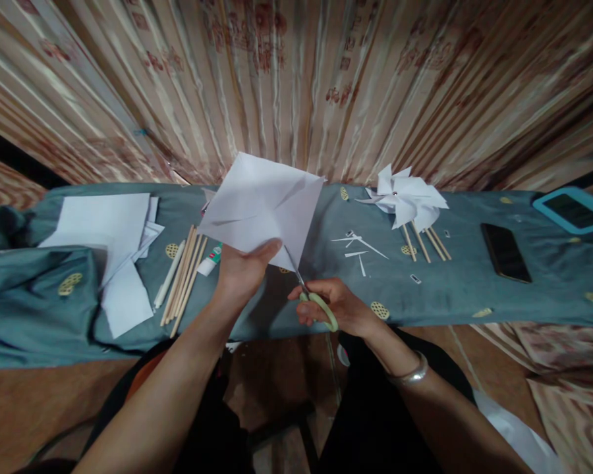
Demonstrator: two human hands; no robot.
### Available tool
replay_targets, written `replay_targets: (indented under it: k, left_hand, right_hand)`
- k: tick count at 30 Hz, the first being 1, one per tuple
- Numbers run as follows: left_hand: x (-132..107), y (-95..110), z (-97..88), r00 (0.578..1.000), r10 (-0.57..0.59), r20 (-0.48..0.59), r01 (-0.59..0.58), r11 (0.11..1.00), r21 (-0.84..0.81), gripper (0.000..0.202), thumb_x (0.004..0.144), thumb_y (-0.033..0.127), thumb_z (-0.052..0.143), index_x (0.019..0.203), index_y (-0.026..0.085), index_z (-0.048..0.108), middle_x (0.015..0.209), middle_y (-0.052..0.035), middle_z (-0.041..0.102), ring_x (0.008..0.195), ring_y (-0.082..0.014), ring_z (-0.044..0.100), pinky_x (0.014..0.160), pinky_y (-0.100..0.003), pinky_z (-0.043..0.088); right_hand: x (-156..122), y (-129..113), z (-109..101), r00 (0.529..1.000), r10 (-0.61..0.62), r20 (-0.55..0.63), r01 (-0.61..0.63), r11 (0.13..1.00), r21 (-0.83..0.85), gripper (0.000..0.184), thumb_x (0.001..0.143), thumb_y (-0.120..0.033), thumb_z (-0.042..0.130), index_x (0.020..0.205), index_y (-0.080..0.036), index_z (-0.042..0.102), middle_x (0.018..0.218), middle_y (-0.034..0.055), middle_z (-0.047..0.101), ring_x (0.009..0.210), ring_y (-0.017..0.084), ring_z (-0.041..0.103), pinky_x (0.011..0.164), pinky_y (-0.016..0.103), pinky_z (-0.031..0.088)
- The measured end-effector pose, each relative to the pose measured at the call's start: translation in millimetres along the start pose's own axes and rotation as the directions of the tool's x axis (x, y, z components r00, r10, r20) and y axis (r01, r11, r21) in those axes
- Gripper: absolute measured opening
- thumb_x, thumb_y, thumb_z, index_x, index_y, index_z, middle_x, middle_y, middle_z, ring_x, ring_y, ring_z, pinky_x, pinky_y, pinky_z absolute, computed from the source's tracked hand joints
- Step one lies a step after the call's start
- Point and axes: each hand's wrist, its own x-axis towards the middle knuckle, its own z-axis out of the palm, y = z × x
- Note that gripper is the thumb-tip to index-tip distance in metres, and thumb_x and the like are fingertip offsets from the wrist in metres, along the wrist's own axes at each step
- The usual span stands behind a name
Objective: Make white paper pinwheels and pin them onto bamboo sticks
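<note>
My left hand (247, 268) pinches a white square sheet of paper (267, 197) near its lower edge, thumb on top and the other fingers hidden beneath. Slits run inward from some of the sheet's corners. In my right hand (333, 303) is a pair of scissors (321, 307) with pale green handles, the fingers wrapped through the loops. The blades reach the sheet's lower corner, close to my left thumb. Several white paper pinwheels (410, 197) on wooden sticks lie together to the right. Thin paper scraps (358, 247) are scattered between them and the scissors.
On the left of the green cloth (454, 296) are white paper sheets (109, 224), several wooden sticks (185, 283), a white candle-like stick (169, 275) and a glue tube (210, 259). A black phone (505, 252) and a blue-framed tablet (576, 209) lie right. A curtain (296, 79) hangs behind.
</note>
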Motion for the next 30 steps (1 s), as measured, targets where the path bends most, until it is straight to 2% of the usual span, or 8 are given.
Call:
replay_targets:
  k: [8,15,20,23,30]
  left_hand:
    - [1.6,-1.2,-2.7,1.000,-0.003,0.028,0.003,1.000,-0.002,0.059,0.059,0.032,0.081,0.113,0.022,0.060,0.096,-0.0051,0.073,0.095,-0.0273,0.067,0.091,-0.039,0.051]
    - [1.3,0.5,-3.0,1.000,0.010,0.013,-0.009,0.999,-0.037,0.059,0.059,0.029,0.082,0.113,0.019,0.060,0.089,-0.0058,0.073,0.090,-0.0271,0.068,0.088,-0.041,0.053]
    - [-1.4,4.8,-4.0,0.999,-0.048,0.012,0.049,0.998,-0.034,0.057,0.058,0.028,0.080,0.111,0.017,0.061,0.085,-0.0054,0.072,0.080,-0.0254,0.067,0.078,-0.038,0.054]
    - [-1.1,5.6,-4.8,0.998,-0.042,0.039,0.044,0.998,-0.051,0.056,0.058,0.029,0.080,0.110,0.018,0.062,0.078,-0.0033,0.070,0.075,-0.0239,0.066,0.074,-0.036,0.054]
    - [-1.2,1.9,-3.9,0.998,-0.030,0.055,0.033,0.997,-0.063,0.055,0.058,0.031,0.079,0.109,0.020,0.062,0.082,-0.0030,0.071,0.082,-0.0246,0.067,0.080,-0.036,0.054]
  right_hand:
    - [1.8,-2.2,2.7,0.999,0.026,-0.031,-0.024,0.999,0.049,0.038,0.054,-0.038,0.088,0.079,-0.015,0.070,0.053,-0.0041,0.065,0.046,0.007,0.056,0.046,0.017,0.044]
    - [2.3,-4.6,4.7,0.999,0.022,-0.039,-0.019,0.997,0.078,0.035,0.053,-0.037,0.088,0.074,-0.016,0.069,0.051,-0.0050,0.064,0.042,0.006,0.054,0.043,0.017,0.042]
    - [2.0,-5.0,4.1,0.997,0.044,-0.056,-0.039,0.995,0.087,0.038,0.050,-0.036,0.090,0.075,-0.016,0.069,0.051,-0.0047,0.064,0.042,0.006,0.054,0.043,0.016,0.042]
    - [1.8,-3.8,2.5,0.998,0.038,-0.051,-0.034,0.996,0.077,0.039,0.050,-0.037,0.089,0.076,-0.015,0.070,0.051,-0.0042,0.064,0.043,0.007,0.054,0.043,0.017,0.042]
    - [1.3,-2.5,1.2,0.999,0.009,-0.045,-0.007,0.999,0.036,0.041,0.053,-0.042,0.088,0.078,-0.015,0.070,0.052,-0.0038,0.064,0.044,0.007,0.054,0.044,0.017,0.043]
